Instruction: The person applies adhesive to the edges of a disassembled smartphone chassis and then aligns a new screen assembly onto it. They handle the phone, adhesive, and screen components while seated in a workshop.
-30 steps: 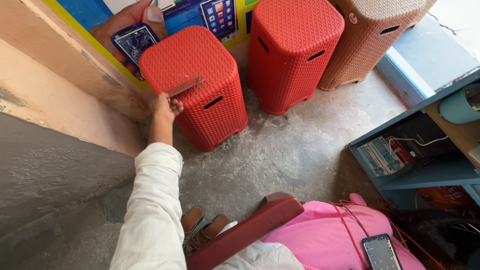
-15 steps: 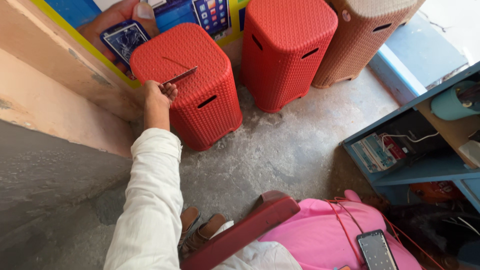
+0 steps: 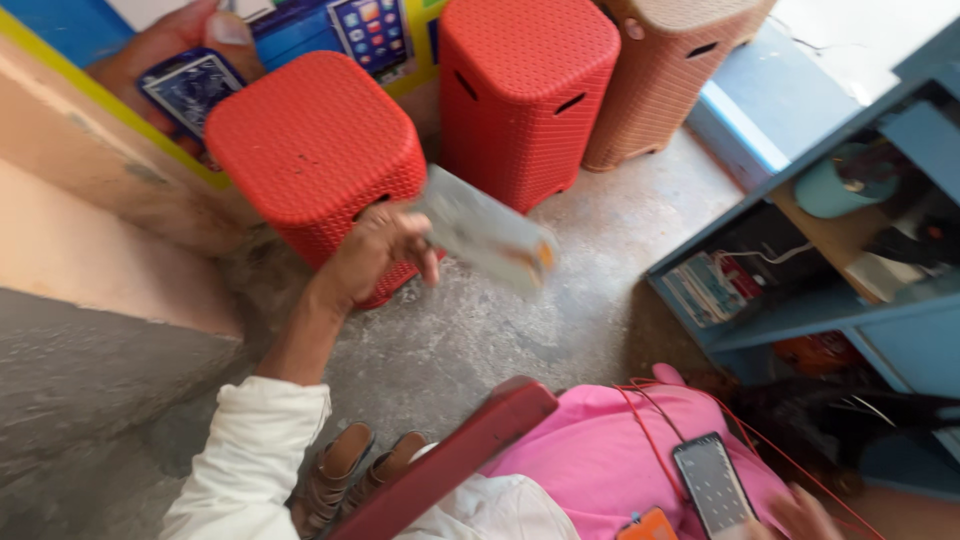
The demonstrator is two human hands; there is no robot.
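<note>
My left hand (image 3: 375, 255), at the end of a white sleeve, grips a flat pale rectangular item (image 3: 487, 238) by one end; motion blur hides what kind of item it is. The hand hangs in front of the nearest red woven stool (image 3: 310, 150), just off its lower right side. Only the fingers of my right hand (image 3: 800, 512) show at the bottom right edge. They rest beside a dark phone (image 3: 712, 485) lying on pink cloth (image 3: 600, 460); I cannot make out their grip.
A second red stool (image 3: 525, 85) and a peach one (image 3: 670, 70) stand behind on the concrete floor. A blue shelf unit (image 3: 850, 250) with cables and small items fills the right. A dark red bar (image 3: 450, 460) and brown sandals (image 3: 350, 470) are near my legs.
My left hand lifted the flat item off the top of the nearest red stool and swung it right and down, toward me. The view has moved closer.
</note>
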